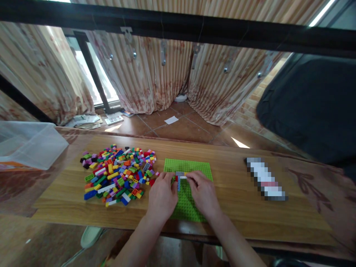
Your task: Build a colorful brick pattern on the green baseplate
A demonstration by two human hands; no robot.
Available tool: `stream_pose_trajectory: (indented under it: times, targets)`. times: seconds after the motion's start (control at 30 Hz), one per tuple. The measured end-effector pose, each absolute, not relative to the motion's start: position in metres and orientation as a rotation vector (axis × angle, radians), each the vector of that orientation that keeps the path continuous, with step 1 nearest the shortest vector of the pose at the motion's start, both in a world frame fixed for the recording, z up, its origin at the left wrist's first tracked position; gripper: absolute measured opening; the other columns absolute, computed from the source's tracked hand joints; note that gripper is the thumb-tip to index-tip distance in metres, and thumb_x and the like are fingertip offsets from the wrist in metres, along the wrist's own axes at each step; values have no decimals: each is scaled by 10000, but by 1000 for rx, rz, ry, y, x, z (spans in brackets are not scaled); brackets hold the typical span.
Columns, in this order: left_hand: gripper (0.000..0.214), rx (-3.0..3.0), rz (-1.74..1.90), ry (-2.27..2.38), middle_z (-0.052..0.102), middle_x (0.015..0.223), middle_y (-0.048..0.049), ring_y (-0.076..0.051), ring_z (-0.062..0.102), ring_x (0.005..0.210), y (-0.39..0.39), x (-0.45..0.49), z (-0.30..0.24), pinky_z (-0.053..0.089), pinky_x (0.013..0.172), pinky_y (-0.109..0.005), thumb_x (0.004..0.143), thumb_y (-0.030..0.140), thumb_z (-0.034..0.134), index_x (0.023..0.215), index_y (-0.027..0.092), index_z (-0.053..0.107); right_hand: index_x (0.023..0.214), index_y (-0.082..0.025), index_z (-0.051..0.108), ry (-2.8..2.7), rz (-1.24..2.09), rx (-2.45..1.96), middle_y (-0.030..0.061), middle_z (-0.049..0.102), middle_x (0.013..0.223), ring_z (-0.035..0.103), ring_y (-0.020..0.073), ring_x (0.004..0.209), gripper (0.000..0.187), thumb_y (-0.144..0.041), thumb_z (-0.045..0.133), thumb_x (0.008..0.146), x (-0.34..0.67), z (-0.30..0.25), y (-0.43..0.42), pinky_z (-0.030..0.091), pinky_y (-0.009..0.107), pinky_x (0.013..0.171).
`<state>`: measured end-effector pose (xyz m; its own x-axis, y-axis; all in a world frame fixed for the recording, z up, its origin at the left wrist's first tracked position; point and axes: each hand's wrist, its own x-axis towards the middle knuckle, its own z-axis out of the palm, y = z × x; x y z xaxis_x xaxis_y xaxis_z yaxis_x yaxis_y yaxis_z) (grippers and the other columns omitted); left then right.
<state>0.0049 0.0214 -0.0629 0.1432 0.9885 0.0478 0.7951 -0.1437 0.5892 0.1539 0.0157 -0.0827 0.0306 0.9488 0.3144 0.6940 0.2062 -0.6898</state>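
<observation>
A green studded baseplate lies on the wooden board, with a small group of toy bricks near its upper middle. In that group I see a grey brick, a blue brick, a white brick and bits of red and yellow. My left hand is closed at the group's left side, its fingertips against the red and blue bricks; what lies inside its grip is hidden. From the right, my right hand pinches the end of the white brick, low over the plate.
A large heap of mixed toy bricks spreads left of the plate. A clear plastic bin stands at the far left. To the right lies a blurred-out flat object. A dark rail crosses above, before striped curtains.
</observation>
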Motion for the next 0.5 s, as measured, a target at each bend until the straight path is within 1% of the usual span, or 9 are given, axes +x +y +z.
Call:
stream_pose_trajectory:
  times: [0.17,0.37,0.5]
  targets:
    - [242,2036,593,1691,629,1061,-75,-203,607,943,18,5,-62,473,785,-311,872,164,494,1091,192,592,823,-218,661,-1773,291,-1629,53,640,910,619,180,830,205,-206,469,894,154,-88,15,498,317,762]
    - [238,2054,616,1682,623,1066,-73,-211,596,976,17,7,-64,479,823,-326,873,158,487,1085,192,590,893,-214,664,-1781,290,-1621,58,635,937,616,187,843,160,-241,507,887,150,-89,15,504,322,754]
    - [233,2070,631,1665,621,1076,-76,-208,592,993,16,6,-66,478,848,-330,870,153,488,1074,194,592,847,-215,683,-1781,282,-1622,58,634,934,615,178,837,187,-246,504,895,148,-89,16,499,304,738]
